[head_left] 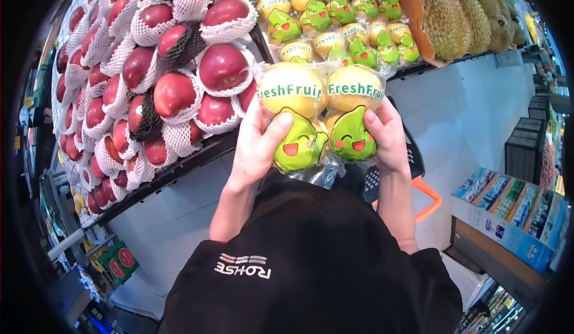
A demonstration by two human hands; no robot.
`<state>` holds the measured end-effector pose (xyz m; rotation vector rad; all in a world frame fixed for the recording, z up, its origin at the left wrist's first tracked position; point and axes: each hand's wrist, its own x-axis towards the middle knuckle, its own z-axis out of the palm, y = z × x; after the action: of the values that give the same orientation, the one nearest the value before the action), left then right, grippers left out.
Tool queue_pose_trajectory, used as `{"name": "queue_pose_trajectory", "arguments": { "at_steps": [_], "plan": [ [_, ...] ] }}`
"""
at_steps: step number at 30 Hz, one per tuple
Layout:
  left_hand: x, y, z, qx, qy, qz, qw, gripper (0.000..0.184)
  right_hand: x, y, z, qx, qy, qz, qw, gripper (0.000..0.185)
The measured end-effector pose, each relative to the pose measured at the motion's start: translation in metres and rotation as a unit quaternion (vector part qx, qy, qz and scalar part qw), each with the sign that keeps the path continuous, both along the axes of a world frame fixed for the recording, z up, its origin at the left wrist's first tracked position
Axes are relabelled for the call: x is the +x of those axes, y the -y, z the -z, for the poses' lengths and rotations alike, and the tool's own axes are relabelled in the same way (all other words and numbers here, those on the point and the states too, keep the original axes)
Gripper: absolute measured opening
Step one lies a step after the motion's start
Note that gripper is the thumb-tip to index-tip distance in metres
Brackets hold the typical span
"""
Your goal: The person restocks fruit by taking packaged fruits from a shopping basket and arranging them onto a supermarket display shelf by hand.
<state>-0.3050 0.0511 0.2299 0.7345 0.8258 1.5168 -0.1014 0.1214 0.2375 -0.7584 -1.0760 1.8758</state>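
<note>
My left hand (pixel 258 144) is closed around a clear plastic bag of yellow fruit (pixel 292 98), its thumb pressed on the front. A matching bag of yellow fruit (pixel 354 95) sits in my right hand (pixel 390 133), gripped the same way. Both bags carry "FreshFruit" lettering above a smiling green cartoon figure, and they are held upright side by side, touching or nearly so. The fingers behind the bags are hidden. Just beyond them, more bags of the same kind (pixel 344 11) lie in rows on the display.
Red apples (pixel 139 65) in foam nets fill the sloped stand at left. Durians (pixel 445 26) lie at upper right beside a cardboard divider (pixel 415 17). A black basket (pixel 414 154) with an orange handle (pixel 431 199) stands below my right hand. Boxed packets (pixel 508 214) are at right.
</note>
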Motion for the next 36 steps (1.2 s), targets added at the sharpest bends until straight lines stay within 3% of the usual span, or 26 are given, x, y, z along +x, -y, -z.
{"name": "queue_pose_trajectory", "arguments": {
  "at_steps": [7,22,28,36],
  "plan": [
    [0.039,-0.025,-0.006,-0.014,-0.015,-0.010,1.000,0.049,0.037,-0.031,-0.002,0.030,0.002,0.004,1.000,0.044],
    [0.094,-0.061,-0.006,-0.060,-0.075,-0.056,0.994,0.042,0.086,-0.076,0.016,-0.017,0.012,-0.018,1.000,0.040],
    [0.110,-0.070,-0.002,-0.060,-0.091,-0.056,0.992,0.042,0.100,-0.087,0.017,-0.039,-0.014,-0.023,0.999,0.051],
    [0.131,-0.080,0.000,-0.055,-0.112,-0.078,0.989,0.041,0.115,-0.099,0.009,-0.021,-0.004,-0.033,0.999,0.041]
  ]
}}
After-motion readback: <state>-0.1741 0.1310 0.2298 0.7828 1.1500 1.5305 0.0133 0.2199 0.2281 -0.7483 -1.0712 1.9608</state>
